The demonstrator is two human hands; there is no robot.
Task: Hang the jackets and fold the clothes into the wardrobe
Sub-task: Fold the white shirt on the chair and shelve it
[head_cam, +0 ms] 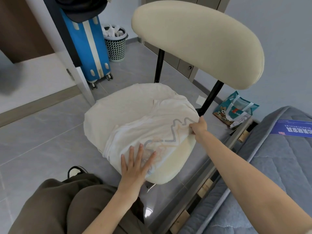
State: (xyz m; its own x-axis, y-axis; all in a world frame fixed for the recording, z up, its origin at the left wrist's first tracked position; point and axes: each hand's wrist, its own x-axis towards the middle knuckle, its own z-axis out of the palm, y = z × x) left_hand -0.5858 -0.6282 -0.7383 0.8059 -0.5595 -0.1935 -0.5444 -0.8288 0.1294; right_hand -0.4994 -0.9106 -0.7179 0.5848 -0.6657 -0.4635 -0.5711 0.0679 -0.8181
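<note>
**White shirt lies on the chair seat, both hands on it**

A white T-shirt [135, 119] with a grey and orange line print lies partly folded across the cream seat of a chair [170, 168], near the centre of the view. The bare cushion shows along the seat's edge from 3 to 5 o'clock.

The left hand [136, 162] lies flat on the shirt at the seat's 6 o'clock, palm down, fingers straight and spread over the print. The right hand [199, 126] reaches to the seat's 3 o'clock, and its fingers curl onto the shirt's edge and pinch the fabric there.

The chair's padded backrest [197, 43] rises at 1 o'clock on two black posts. At 11 o'clock of the view a blue suitcase [89, 48] stands upright, with a perforated basket [115, 46] just beside it at its 3 o'clock. A printed teal bag [234, 112] lies on the floor at 3 o'clock, beyond the right hand. A grey mattress [278, 166] with a blue label fills the 4 o'clock corner. Brown trousers [67, 200] and a shoe [76, 171] show at 7 o'clock.
</note>
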